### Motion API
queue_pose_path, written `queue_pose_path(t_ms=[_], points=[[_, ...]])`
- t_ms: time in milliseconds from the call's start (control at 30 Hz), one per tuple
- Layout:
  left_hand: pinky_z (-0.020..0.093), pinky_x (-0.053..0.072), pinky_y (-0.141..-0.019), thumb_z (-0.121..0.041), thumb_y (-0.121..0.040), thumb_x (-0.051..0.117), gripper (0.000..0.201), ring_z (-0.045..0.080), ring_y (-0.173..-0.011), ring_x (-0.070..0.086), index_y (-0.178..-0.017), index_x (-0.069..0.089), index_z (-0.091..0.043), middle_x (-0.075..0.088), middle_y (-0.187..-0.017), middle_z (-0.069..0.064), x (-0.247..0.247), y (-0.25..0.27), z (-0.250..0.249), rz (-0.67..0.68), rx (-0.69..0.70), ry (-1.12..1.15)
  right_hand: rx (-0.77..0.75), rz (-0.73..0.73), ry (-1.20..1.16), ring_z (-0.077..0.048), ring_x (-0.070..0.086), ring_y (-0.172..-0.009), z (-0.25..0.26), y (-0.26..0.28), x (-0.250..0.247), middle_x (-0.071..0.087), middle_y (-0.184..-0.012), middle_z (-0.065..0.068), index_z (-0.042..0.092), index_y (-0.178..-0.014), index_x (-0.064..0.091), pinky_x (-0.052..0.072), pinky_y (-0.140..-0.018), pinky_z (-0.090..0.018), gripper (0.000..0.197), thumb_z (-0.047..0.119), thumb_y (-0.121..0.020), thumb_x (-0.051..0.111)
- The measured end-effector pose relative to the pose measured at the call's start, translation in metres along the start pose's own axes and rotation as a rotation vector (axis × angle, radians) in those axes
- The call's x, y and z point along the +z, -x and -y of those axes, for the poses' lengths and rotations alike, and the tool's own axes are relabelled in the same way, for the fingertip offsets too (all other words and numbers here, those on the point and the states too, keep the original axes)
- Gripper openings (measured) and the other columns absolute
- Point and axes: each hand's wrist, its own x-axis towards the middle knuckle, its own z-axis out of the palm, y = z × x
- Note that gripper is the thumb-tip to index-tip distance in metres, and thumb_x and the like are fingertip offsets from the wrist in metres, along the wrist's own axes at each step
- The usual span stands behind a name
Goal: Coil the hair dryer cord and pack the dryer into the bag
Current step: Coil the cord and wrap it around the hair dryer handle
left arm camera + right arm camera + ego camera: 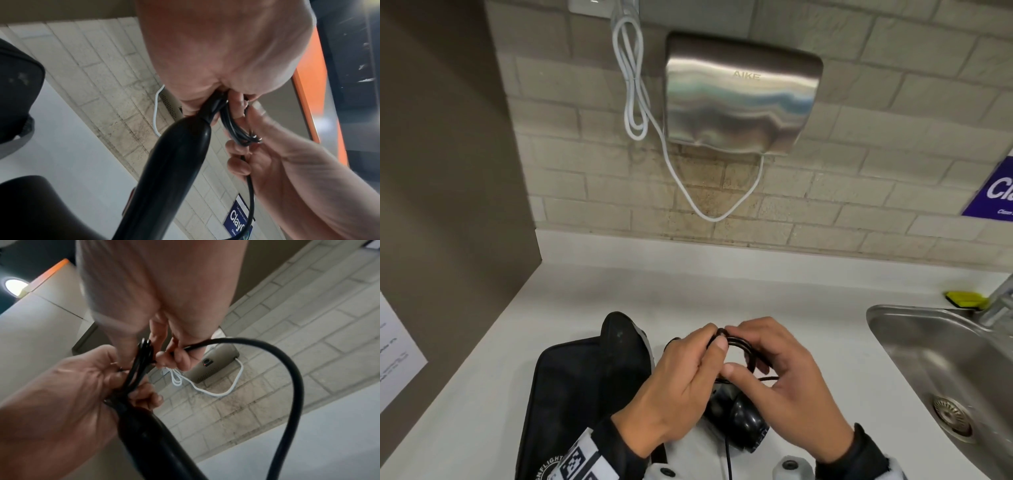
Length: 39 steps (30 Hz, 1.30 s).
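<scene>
Left grip (681, 377): curled round coiled cord (739, 346).
Right grip (787, 380): cord loop pinched.
Hand dryer (739, 99): "AIKE" read.
Sign (996, 192): "Cla…" read.

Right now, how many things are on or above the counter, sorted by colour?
Black: 3 - hair dryer, its cord, bag
Silver: 2 - wall hand dryer, sink
White: 1 - wall cable
Yellow: 1 - sponge
Total: 7

Bag (571, 387) left of dryer (736, 418); sink (928, 359) right.
</scene>
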Motion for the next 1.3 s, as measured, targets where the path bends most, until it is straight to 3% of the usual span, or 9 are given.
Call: queue_pose_path(t_ms=[133, 333, 500, 600, 800, 967, 1067, 1167, 1300], points=[[0.022, 0.030, -0.053, -0.045, -0.097, 0.035, 0.030, 0.006, -0.053, 0.034, -0.068, 0.039, -0.037, 0.039, -0.058, -0.012, 0.001, 0.000, 0.001, -0.007, -0.006, -0.003, 0.068, -0.005, 0.002, -0.021, 0.064, -0.079, 0.000, 0.001, 0.002, 0.070, -0.084, 0.004, 0.033, -0.093, 0.072, 0.052, -0.072, -0.042, 0.019, 0.017, -0.084, 0.073], [0.023, 0.031, -0.056, -0.045, -0.095, 0.038, 0.027, 0.007, -0.055, 0.037, -0.070, 0.042, -0.036, 0.040, -0.060, -0.012, 0.002, 0.000, 0.001, -0.029, 0.002, 0.023, 0.127, 0.014, -0.122, -0.016, 0.071, -0.079, 0.011, -0.001, -0.003, 0.075, -0.080, 0.002, 0.028, -0.083, 0.074, 0.055, -0.078, -0.032, 0.013, 0.015, -0.080, 0.076], [0.041, 0.038, -0.056, -0.055, -0.092, 0.047, 0.026, 0.027, -0.057, 0.043, -0.107, 0.052, -0.035, 0.048, -0.066, 0.019, 0.001, 0.003, -0.002, -0.008, 0.003, 0.061, 0.216, -0.056, -0.242, -0.016, 0.067, -0.067, 0.007, 0.001, -0.004, 0.066, -0.063, -0.003, 0.027, -0.094, 0.071, 0.054, -0.071, -0.028, 0.022, 0.022, -0.074, 0.079], [0.043, 0.042, -0.059, -0.055, -0.093, 0.044, 0.028, 0.036, -0.062, 0.049, -0.118, 0.051, -0.043, 0.053, -0.069, 0.018, 0.003, 0.004, -0.005, -0.013, -0.010, 0.093, 0.234, -0.004, -0.281, -0.016, 0.063, -0.064, 0.007, 0.001, -0.007, 0.062, -0.061, -0.001, 0.027, -0.098, 0.069, 0.052, -0.068, -0.027, 0.031, 0.009, -0.076, 0.080], [0.016, 0.044, -0.063, -0.049, -0.096, 0.041, 0.023, 0.004, -0.065, 0.054, -0.101, 0.057, -0.033, 0.060, -0.073, -0.011, 0.007, 0.000, -0.005, -0.026, -0.025, 0.101, 0.218, -0.017, -0.370, -0.021, 0.067, -0.068, 0.003, 0.004, -0.008, 0.070, -0.068, -0.010, 0.025, -0.094, 0.058, 0.052, -0.071, -0.027, 0.046, 0.003, -0.065, 0.086], [0.016, 0.039, -0.059, -0.045, -0.100, 0.041, 0.026, 0.002, -0.060, 0.048, -0.098, 0.057, -0.026, 0.055, -0.068, -0.017, 0.005, -0.002, -0.005, -0.048, -0.056, 0.072, -0.123, -0.283, 0.208, -0.009, 0.066, -0.081, -0.005, 0.013, 0.005, 0.069, -0.082, 0.013, 0.028, -0.089, 0.063, 0.049, -0.076, -0.018, 0.031, 0.020, -0.070, 0.085], [0.028, 0.041, -0.055, -0.051, -0.099, 0.039, 0.030, 0.008, -0.057, 0.044, -0.098, 0.056, -0.027, 0.052, -0.065, -0.009, 0.006, -0.002, -0.005, -0.060, -0.064, 0.076, -0.351, -0.389, 0.537, -0.024, 0.065, -0.080, -0.013, 0.017, 0.014, 0.073, -0.094, -0.005, 0.014, -0.095, 0.067, 0.051, -0.070, -0.036, 0.024, 0.017, -0.076, 0.080], [0.017, 0.033, -0.054, -0.043, -0.100, 0.038, 0.028, 0.004, -0.054, 0.040, -0.096, 0.056, -0.021, 0.048, -0.059, -0.018, 0.008, -0.003, -0.009, -0.059, -0.064, 0.096, -0.337, -0.506, 0.693, -0.033, 0.064, -0.076, -0.015, 0.021, 0.023, 0.073, -0.099, -0.015, 0.013, -0.089, 0.076, 0.049, -0.065, -0.041, 0.010, 0.019, -0.081, 0.073], [0.015, 0.038, -0.059, -0.037, -0.100, 0.041, 0.023, 0.003, -0.060, 0.048, -0.096, 0.057, -0.021, 0.054, -0.066, -0.016, 0.008, -0.005, -0.008, -0.048, -0.065, 0.038, -0.213, -0.452, 0.686, -0.029, 0.060, -0.087, -0.014, 0.022, 0.029, 0.071, -0.107, -0.005, 0.017, -0.086, 0.078, 0.048, -0.074, -0.036, 0.017, 0.029, -0.085, 0.067]])
